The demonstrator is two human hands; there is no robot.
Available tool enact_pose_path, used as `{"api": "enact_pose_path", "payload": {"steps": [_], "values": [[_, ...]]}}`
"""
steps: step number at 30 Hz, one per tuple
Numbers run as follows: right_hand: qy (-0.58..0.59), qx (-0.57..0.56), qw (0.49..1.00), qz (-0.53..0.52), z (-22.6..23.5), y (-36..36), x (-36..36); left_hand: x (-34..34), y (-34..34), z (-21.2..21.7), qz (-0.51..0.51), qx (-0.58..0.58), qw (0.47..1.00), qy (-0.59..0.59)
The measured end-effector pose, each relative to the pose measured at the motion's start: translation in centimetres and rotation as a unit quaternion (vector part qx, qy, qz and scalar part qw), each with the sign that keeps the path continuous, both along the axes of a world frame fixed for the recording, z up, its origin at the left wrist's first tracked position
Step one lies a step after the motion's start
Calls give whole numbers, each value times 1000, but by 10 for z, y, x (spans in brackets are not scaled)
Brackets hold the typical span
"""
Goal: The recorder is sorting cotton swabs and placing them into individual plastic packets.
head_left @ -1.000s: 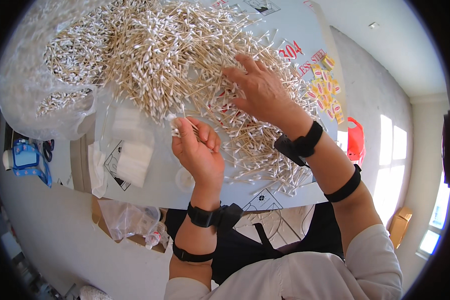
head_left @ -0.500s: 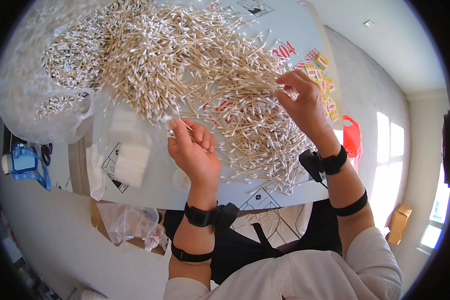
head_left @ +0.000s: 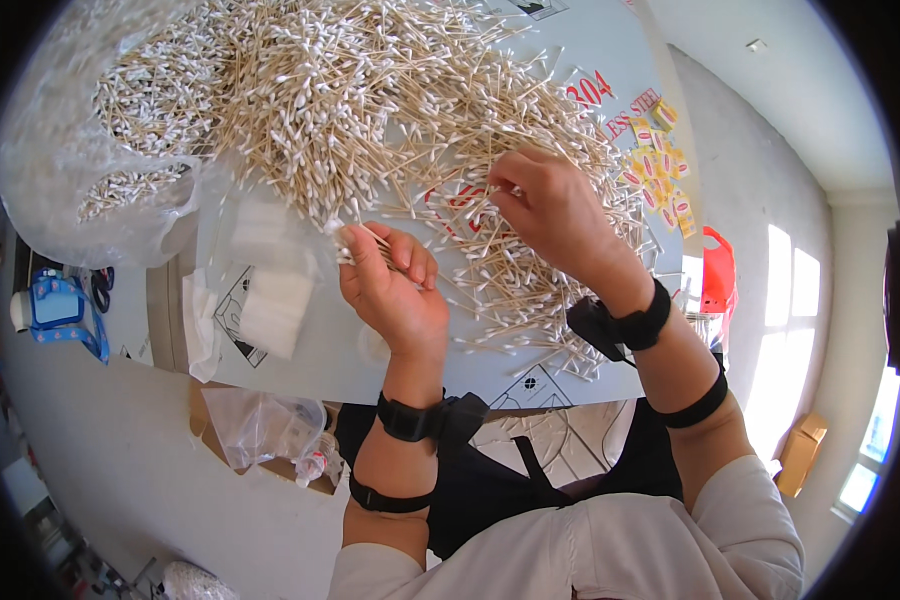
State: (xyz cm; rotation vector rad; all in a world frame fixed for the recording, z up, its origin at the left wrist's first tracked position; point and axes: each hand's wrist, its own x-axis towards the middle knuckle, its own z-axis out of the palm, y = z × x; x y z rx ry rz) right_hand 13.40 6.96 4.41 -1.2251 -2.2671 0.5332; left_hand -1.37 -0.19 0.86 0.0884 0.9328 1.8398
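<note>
A large heap of loose cotton swabs (head_left: 310,100), with white tips and pale wooden sticks, spreads across the metal-topped table (head_left: 340,375). My left hand (head_left: 395,290) is closed around a small bunch of cotton swabs (head_left: 378,243), white tips pointing away from the palm. Above the right part of the heap, my right hand (head_left: 555,210) is bent with its thumb and fingers drawn together. Whether a swab is between those fingertips is too small to make out.
At the left lies a clear plastic bag (head_left: 45,200) with more swabs. Near it are stacked white pads (head_left: 275,312) and a blue case with a strap (head_left: 58,302). Small yellow packets (head_left: 660,175) and a red bag (head_left: 718,270) sit at the right edge.
My right hand has moved left from the heap's right side toward my left hand. My left hand stays closed on its bunch of swabs. The view has shifted slightly.
</note>
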Motion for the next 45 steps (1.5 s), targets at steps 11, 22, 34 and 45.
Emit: {"api": "enact_pose_path", "payload": {"steps": [11, 22, 34, 45], "values": [[-141, 111, 983, 46, -30, 31, -33, -2, 0, 1, -8, 5, 1000, -12], [173, -136, 975, -18, -3, -43, -36, 8, -1, 1, -56, 11, 998, 35], [-181, 92, 979, -16, -24, -12, 0, -7, -1, 4, 58, 29, 996, 59], [-107, 13, 994, -9, -36, -6, -61, -12, -5, 1, 57, 4, 995, 83]]}}
